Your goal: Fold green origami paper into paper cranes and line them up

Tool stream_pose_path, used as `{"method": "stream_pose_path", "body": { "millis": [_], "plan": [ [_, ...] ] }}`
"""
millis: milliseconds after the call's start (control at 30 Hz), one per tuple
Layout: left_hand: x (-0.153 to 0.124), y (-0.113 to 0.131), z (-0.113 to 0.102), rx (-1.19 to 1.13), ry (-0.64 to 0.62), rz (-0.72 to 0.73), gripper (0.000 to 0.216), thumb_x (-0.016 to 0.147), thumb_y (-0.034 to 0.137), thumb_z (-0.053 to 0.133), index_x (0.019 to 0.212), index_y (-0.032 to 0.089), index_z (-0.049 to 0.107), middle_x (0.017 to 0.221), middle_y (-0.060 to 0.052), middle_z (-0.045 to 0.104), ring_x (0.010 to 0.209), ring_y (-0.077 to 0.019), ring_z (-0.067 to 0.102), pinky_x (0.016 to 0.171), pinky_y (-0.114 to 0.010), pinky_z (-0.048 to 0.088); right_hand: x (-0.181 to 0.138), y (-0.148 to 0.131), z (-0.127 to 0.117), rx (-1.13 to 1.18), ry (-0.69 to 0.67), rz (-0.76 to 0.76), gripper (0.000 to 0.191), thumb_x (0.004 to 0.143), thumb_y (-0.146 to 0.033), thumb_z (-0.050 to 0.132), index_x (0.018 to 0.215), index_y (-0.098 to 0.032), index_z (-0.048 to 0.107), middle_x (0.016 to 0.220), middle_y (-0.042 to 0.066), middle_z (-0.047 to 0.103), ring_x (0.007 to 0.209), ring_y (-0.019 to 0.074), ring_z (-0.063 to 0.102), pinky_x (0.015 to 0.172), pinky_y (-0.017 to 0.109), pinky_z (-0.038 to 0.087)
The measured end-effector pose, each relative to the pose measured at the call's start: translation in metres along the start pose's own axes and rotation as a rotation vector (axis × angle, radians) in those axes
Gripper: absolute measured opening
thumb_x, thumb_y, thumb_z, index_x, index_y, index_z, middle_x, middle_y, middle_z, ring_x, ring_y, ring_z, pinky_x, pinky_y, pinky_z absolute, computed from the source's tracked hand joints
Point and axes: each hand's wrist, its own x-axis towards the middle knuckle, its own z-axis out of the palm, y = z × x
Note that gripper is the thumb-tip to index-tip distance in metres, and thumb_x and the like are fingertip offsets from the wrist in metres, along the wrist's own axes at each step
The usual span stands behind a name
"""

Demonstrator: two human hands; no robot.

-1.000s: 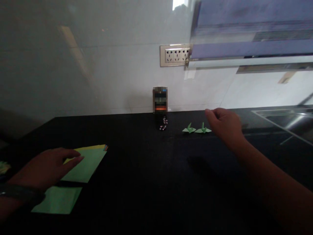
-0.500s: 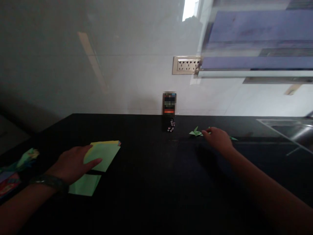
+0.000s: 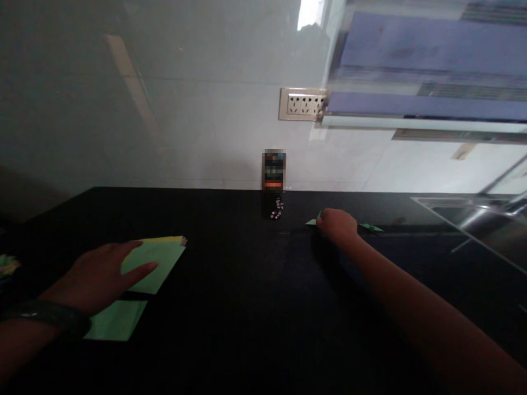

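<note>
My left hand (image 3: 96,271) lies with thumb and fingers spread over a stack of square paper sheets (image 3: 158,266), light green on top with yellow edges showing beneath. Closer to me lies another piece of green paper (image 3: 117,321), partly behind that wrist. At the back right, my right hand (image 3: 338,225) is closed with its fingertips at a small folded green paper crane (image 3: 312,222); the hand covers most of it. To the right of that hand sits another green folded paper piece (image 3: 371,227) on the counter.
A dark phone-like object (image 3: 274,171), blurred out, leans on the tiled wall with a beaded strap (image 3: 277,208) before it. A sink (image 3: 444,211) is at the right. Wall sockets (image 3: 302,104) are above. Part of a colourful item (image 3: 8,265) shows at the left edge.
My right hand has moved left onto the left paper crane, uncovering more of the right folded piece. My left hand stays on the stack. The whole view has shifted slightly right.
</note>
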Motion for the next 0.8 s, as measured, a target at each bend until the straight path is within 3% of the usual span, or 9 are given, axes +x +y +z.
{"method": "stream_pose_path", "body": {
  "millis": [233, 433, 800],
  "plan": [
    [0.001, -0.003, 0.002, -0.012, 0.005, 0.018, 0.072, 0.072, 0.055, 0.030, 0.120, 0.004, 0.048, 0.121, -0.017, 0.053, 0.110, -0.0292, 0.049, 0.096, -0.036, 0.032, 0.004, 0.014, -0.023, -0.006, 0.039, 0.031, 0.051, 0.075, -0.057, 0.041, 0.079, -0.015, 0.070, 0.080, 0.017, 0.068, 0.075, 0.0279, 0.063, 0.059, 0.035, 0.045],
    [0.004, -0.009, 0.003, -0.005, -0.006, 0.020, 0.070, 0.073, 0.054, 0.028, 0.119, 0.004, 0.049, 0.121, -0.016, 0.054, 0.109, -0.0284, 0.050, 0.095, -0.035, 0.033, 0.007, 0.032, -0.041, -0.001, 0.080, 0.025, 0.049, 0.081, -0.050, 0.033, 0.081, -0.017, 0.070, 0.081, 0.016, 0.068, 0.072, 0.0254, 0.062, 0.057, 0.033, 0.042],
    [0.005, 0.000, 0.005, -0.010, 0.034, 0.123, 0.068, 0.072, 0.055, 0.030, 0.114, 0.008, 0.053, 0.118, -0.013, 0.056, 0.109, -0.0252, 0.050, 0.098, -0.032, 0.030, -0.015, 0.040, -0.023, 0.027, -0.022, 0.020, 0.042, 0.084, -0.038, 0.035, 0.079, -0.014, 0.068, 0.080, 0.014, 0.068, 0.072, 0.0237, 0.062, 0.056, 0.030, 0.037]
  ]
}}
